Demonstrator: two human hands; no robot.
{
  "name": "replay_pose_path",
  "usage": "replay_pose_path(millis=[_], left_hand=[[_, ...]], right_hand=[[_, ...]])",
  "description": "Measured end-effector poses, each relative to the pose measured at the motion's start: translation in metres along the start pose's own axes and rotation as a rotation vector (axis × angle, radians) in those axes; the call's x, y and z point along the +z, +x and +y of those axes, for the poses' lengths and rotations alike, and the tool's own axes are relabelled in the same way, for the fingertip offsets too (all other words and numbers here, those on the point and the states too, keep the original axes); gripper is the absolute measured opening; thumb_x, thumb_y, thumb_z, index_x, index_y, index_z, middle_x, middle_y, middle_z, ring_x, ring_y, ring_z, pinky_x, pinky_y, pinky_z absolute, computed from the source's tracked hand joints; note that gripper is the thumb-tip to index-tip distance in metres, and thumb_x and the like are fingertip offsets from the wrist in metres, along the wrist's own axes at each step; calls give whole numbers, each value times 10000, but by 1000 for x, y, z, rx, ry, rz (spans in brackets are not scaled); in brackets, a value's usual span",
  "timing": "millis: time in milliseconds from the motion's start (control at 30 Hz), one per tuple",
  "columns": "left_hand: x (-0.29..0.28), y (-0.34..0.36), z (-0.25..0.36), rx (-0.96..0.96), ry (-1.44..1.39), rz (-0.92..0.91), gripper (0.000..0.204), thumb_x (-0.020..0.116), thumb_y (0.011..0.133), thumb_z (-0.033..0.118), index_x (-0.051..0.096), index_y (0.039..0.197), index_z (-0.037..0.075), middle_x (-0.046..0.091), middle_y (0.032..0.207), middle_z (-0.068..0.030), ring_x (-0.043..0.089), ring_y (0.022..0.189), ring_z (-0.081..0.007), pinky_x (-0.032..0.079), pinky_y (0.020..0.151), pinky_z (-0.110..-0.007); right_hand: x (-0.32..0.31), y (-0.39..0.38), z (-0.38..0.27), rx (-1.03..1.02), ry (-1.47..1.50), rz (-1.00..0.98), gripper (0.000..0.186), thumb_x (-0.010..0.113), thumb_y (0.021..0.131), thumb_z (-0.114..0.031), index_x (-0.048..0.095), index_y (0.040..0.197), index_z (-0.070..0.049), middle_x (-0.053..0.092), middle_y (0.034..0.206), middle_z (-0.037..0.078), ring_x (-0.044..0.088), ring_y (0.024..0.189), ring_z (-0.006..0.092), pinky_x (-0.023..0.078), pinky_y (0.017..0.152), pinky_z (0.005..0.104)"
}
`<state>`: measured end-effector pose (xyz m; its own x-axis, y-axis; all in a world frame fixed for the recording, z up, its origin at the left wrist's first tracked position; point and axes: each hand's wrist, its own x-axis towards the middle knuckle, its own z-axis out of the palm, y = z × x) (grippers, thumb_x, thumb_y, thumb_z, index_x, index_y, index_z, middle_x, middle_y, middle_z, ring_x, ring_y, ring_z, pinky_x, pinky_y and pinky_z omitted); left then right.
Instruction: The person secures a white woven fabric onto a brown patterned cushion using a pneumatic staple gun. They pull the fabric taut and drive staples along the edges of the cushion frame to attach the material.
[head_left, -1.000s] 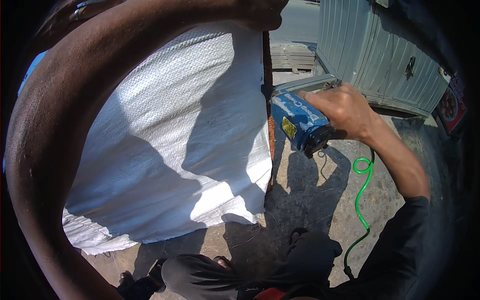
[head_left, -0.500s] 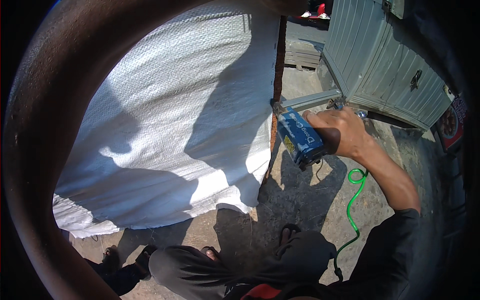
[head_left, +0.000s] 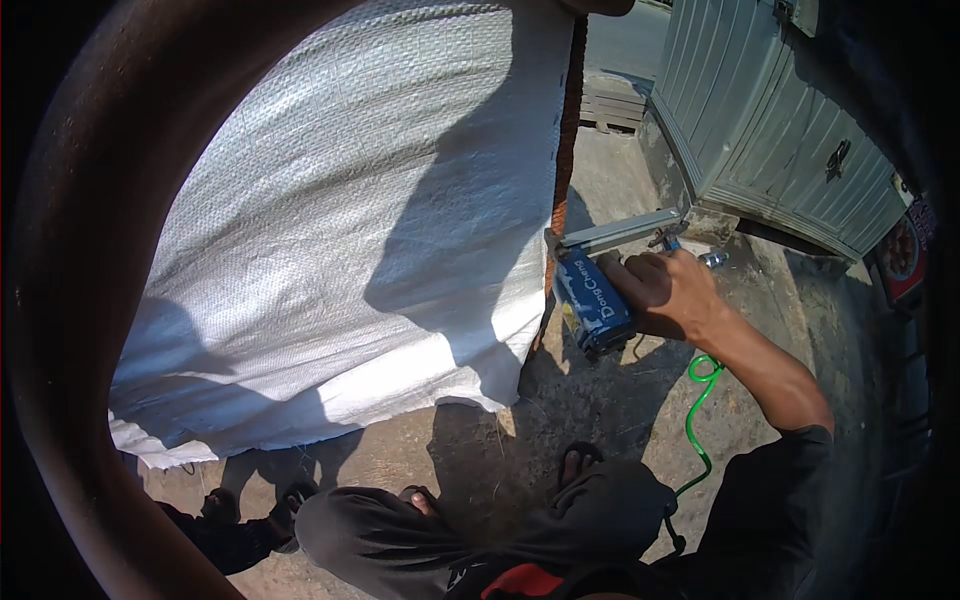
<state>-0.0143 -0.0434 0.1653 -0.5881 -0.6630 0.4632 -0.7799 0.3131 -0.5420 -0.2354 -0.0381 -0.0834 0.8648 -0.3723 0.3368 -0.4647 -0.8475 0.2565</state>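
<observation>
Over concrete (head_left: 400, 450), the right hand (head_left: 665, 290) clasps a blue tool (head_left: 595, 300), forearm (head_left: 768, 372) aslant

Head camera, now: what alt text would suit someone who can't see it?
The person's right hand grips a blue tool at the right edge of a white woven sheet. A shaded arm arches along the left; a green hose curls at right.
</observation>
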Motion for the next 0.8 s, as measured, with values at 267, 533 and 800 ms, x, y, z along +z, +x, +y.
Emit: replay_pose_path(millis=[267,533,800], left_hand=[[3,-2,2,9,2,-3,93,649,815,142,723,762,120,691,816,-33,609,958,-214,270,1005,-516],[4,-1,6,21,0,2,94,654,831,156,729,777,137,702,844,-13,609,1016,-199,238,1069,-527],[5,-4,8,33,17,2,95,659,846,170,735,793,153,712,873,8,610,1074,-184,205,1132,-538]], right_hand=[[21,-10,-13,9,114,11,537,813,697,-199,632,1177,-40,666,723,97,692,639,293,538,527,414],[45,-23,-15,22,113,-59,564,794,703,-189,605,1213,-39,667,764,103,705,695,294,538,537,407],[2,-7,-6,28,87,91,581,804,715,-237,615,1237,-65,663,743,64,703,643,253,564,523,409]])
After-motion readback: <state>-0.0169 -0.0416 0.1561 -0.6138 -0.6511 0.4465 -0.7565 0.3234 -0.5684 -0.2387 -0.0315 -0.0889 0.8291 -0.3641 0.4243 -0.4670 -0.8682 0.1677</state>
